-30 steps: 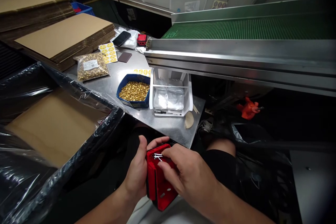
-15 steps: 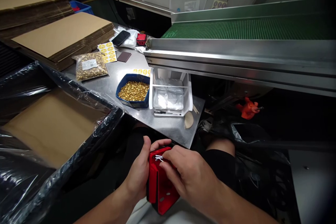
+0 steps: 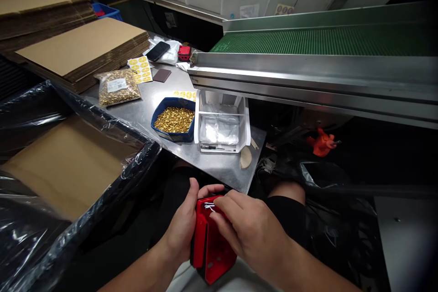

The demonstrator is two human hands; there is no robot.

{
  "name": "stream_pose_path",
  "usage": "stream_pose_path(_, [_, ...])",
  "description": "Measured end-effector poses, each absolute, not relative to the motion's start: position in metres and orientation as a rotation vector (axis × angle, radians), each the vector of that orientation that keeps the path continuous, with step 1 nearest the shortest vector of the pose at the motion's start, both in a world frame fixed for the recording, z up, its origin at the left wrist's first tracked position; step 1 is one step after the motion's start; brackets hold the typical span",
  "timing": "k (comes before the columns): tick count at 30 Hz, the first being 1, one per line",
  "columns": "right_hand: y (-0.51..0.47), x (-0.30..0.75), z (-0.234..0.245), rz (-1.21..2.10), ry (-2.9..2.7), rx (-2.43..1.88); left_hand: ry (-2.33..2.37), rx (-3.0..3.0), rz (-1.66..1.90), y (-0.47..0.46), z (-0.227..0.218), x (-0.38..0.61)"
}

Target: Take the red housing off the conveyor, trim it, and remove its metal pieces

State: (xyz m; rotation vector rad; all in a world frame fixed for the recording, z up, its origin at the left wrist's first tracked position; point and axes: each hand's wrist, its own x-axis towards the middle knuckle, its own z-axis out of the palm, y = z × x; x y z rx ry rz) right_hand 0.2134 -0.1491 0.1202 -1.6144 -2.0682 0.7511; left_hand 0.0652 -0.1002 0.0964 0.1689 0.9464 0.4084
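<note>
My left hand point(image 3: 181, 228) grips a red plastic housing point(image 3: 210, 246) from its left side, low in the view above my lap. My right hand point(image 3: 251, 230) rests on the housing's upper right, its fingertips pinching small silver metal pins point(image 3: 208, 205) at the top edge. On the steel table point(image 3: 226, 169) ahead sit a blue bin of small brass parts point(image 3: 174, 119) and a white bin holding clear plastic bags point(image 3: 221, 127).
A sealed bag of brass parts point(image 3: 118, 86), yellow sticker sheets point(image 3: 141, 68), a phone point(image 3: 158, 50) and another red part point(image 3: 184, 52) lie farther back. Flat cardboard stacks point(image 3: 78, 48) stand left, a plastic-lined carton point(image 3: 68, 164) is near left, a green conveyor point(image 3: 325, 41) runs right.
Both hands and the red housing have sunk slightly lower in the view. My right fingers have shifted a little on the pins at the housing's top.
</note>
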Motion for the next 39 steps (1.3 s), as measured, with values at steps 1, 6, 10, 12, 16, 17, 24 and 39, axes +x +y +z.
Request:
stream_pose_path(1, [-0.149, 0.214, 0.12, 0.727, -2.081, -1.614, 0.95, 0.18, 0.404, -0.1, 0.096, 0.065])
stream_pose_path(6, [-0.148, 0.217, 0.122, 0.706, -2.12, -1.545, 1.0, 0.277, 0.373, -0.101, 0.094, 0.064])
stream_pose_path(10, [-0.146, 0.22, 0.121, 0.728, -2.146, -1.507, 1.012, 0.317, 0.358, -0.102, 0.09, 0.062])
stream_pose_path(12, [-0.145, 0.222, 0.119, 0.732, -2.125, -1.495, 1.005, 0.318, 0.361, -0.102, 0.088, 0.063])
stream_pose_path(16, [-0.15, 0.225, 0.113, 0.643, -2.021, -1.499, 0.963, 0.262, 0.387, -0.101, 0.087, 0.064])
stream_pose_path(17, [-0.152, 0.224, 0.112, 0.625, -1.99, -1.505, 0.956, 0.244, 0.393, -0.1, 0.087, 0.065])
stream_pose_path(24, [-0.162, 0.2, 0.116, 1.136, -1.423, -1.62, 0.93, 0.306, 0.645, -0.102, 0.089, 0.064])
stream_pose_path(39, [-0.16, 0.186, 0.106, 1.62, -0.927, -1.521, 0.893, 0.457, 0.696, -0.109, 0.082, 0.061])
